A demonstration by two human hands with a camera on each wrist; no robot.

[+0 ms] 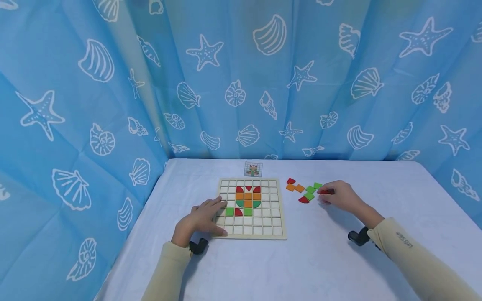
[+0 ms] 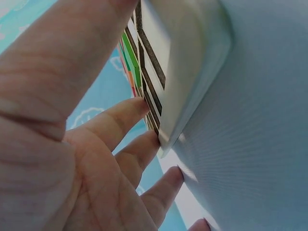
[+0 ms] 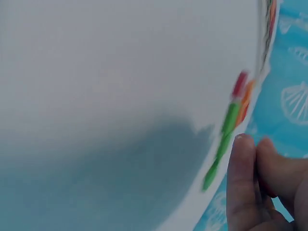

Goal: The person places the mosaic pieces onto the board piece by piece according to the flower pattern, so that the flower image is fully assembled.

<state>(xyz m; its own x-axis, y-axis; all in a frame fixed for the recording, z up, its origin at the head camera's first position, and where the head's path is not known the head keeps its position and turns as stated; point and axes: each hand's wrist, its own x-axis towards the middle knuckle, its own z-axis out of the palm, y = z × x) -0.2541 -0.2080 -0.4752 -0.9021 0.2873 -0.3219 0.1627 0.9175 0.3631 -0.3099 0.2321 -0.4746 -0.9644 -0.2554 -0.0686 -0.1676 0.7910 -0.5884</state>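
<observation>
Here, before me, the right hand (image 1: 340,195) is pinching a thin red piece (image 1: 326,192); the outspread left hand (image 1: 205,216) is touching the pale, gridded board (image 1: 266,221).

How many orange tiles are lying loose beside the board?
2: one orange tile, just in front of a loose red piece, and another orange tile to its right. The right hand might hide more.

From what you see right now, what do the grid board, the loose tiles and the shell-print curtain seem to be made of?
Grid board: probably smooth, matt wood; its rim is pale beige, softly rounded.
Loose tiles: smooth painted wood or plastic; the even colour leaves it open.
Shell-print curtain: likely matt fabric, as it hangs in soft folds.
</observation>
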